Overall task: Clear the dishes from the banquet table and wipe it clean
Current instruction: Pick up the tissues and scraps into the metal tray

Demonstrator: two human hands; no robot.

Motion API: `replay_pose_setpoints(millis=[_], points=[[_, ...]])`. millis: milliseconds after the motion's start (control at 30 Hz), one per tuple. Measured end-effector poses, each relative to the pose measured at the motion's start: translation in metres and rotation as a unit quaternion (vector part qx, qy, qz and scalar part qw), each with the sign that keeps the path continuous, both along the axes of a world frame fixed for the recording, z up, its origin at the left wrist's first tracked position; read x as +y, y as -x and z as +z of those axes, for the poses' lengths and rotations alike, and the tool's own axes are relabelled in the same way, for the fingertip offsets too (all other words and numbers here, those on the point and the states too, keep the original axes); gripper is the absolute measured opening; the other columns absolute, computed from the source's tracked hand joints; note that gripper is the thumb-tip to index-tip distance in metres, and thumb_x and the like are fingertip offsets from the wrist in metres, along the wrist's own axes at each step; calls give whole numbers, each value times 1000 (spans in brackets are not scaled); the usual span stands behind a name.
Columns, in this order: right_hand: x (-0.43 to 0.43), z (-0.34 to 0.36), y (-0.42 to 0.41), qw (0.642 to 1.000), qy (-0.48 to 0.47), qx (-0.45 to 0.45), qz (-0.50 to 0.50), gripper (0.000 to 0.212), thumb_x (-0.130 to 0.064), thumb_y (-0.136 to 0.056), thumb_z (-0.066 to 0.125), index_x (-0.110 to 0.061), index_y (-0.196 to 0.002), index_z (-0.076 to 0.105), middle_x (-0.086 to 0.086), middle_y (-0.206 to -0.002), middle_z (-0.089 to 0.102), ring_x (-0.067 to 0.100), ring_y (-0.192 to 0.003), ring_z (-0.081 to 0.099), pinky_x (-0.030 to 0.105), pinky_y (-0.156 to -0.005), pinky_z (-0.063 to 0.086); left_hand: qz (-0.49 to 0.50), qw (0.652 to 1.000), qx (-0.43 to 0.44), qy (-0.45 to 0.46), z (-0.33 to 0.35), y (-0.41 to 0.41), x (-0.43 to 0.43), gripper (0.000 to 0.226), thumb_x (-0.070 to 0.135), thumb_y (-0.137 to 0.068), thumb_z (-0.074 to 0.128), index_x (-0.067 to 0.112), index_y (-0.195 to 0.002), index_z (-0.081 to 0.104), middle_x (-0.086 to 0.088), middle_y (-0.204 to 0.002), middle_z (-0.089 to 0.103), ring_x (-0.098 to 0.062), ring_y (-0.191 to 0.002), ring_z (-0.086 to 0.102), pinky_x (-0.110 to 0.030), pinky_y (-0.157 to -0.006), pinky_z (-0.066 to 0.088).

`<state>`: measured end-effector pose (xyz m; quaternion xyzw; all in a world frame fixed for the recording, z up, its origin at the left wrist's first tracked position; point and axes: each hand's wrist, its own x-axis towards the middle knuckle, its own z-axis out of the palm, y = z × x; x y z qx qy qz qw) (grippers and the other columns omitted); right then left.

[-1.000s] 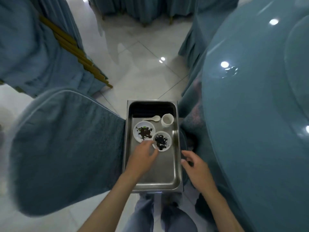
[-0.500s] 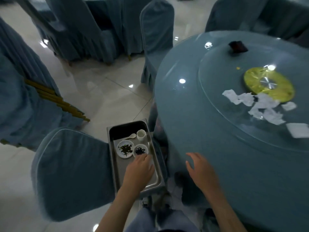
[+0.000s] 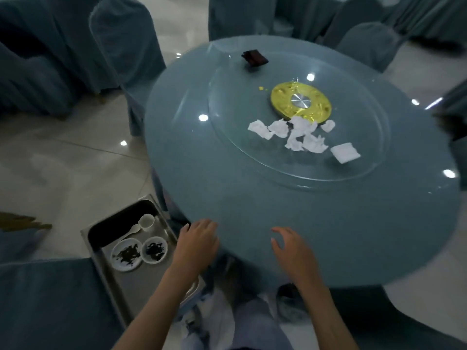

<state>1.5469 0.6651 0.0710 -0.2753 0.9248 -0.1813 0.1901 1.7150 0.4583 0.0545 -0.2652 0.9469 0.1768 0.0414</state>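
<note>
Mostly bare blue table (image 3: pixel 252 198), crumpled napkins (image 3: pixel 300 136)

The bare left hand (image 3: pixel 198 242) hangs back-up, its fingers (image 3: pixel 206 224) close together and loosely bent, pointing forward; it holds nothing. The bare right hand (image 3: pixel 293 251) is near it, to its right and about level, palm turned down and a little inward. Its fingers (image 3: pixel 284 230) are relaxed and slightly curled, the thumb reaches toward the left hand, and it too holds nothing. The left forearm (image 3: pixel 154 306) and right forearm (image 3: pixel 326 314) run back from the wrists, angling apart.
</note>
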Motion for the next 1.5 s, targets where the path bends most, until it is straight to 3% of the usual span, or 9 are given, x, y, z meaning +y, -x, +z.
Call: replay_pose_setpoints(millis=[233,400,567,767,933,1067,1200,1267,1500], points=[[16,-20,95,1000,17,-12,-21,34,-25,-100,61,-15,-133,65,5,-134,64,29,-120,62,38,-99,49,-36,999,-25,8,-23,102,2,46,38,-86,40,15,-109,73,-7,-111,73,-33,-97,72,-50,-84,60],[26,-44,183,999,4,-51,-18,42,-25,-98,63,-15,-139,60,6,-138,59,29,-126,58,41,-103,48,-49,998,-51,3,-35,186,6,46,30,-97,58,18,-141,59,-7,-150,56,-32,-135,55,-57,-113,41],[32,-66,268,998,-14,-53,-20,57,-25,-99,60,-14,-152,45,6,-158,42,25,-145,41,43,-116,38,-41,998,-38,8,-50,267,-3,57,27,-87,75,20,-141,60,-10,-148,58,-34,-129,61,-59,-101,52],[23,-90,327,997,-66,-50,3,74,-36,-105,51,-26,-165,10,-1,-173,-5,18,-160,0,55,-124,18,-41,995,-89,11,-59,344,-13,71,37,-104,51,31,-166,16,0,-173,13,-24,-158,20,-56,-123,21],[30,-117,330,992,-116,-50,7,81,-48,-106,45,-29,-164,-8,-7,-169,-24,15,-158,-16,64,-123,11,-13,988,-150,-25,-88,355,-23,69,46,-108,40,35,-166,4,2,-175,-2,-24,-161,4,-59,-126,12],[29,-129,327,994,-94,-47,-16,79,-53,-105,42,-29,-164,-5,-9,-169,-22,13,-157,-18,62,-124,4,-8,993,-121,13,-100,349,-18,73,50,-104,47,36,-165,11,2,-174,7,-29,-161,5,-58,-126,6],[21,-131,325,994,-91,-38,-42,78,-53,-105,43,-24,-165,3,-6,-172,-15,17,-159,-12,61,-125,3,-14,988,-154,29,-101,355,-12,80,53,-103,45,37,-165,-2,2,-174,-6,-28,-161,-5,-53,-127,-4],[20,-130,326,994,-92,-35,-54,78,-53,-104,43,-22,-165,5,-4,-172,-13,18,-159,-10,61,-125,4,-22,989,-145,17,-103,352,-10,85,52,-99,52,35,-166,4,0,-175,0,-30,-161,1,-55,-127,0],[32,-124,350,992,-85,-39,-89,74,-51,-103,51,-19,-162,20,-2,-173,0,18,-160,-4,60,-124,6,-130,981,-124,70,-103,352,4,94,52,-65,81,21,-150,54,-14,-152,54,-38,-142,50,-60,-117,20]])
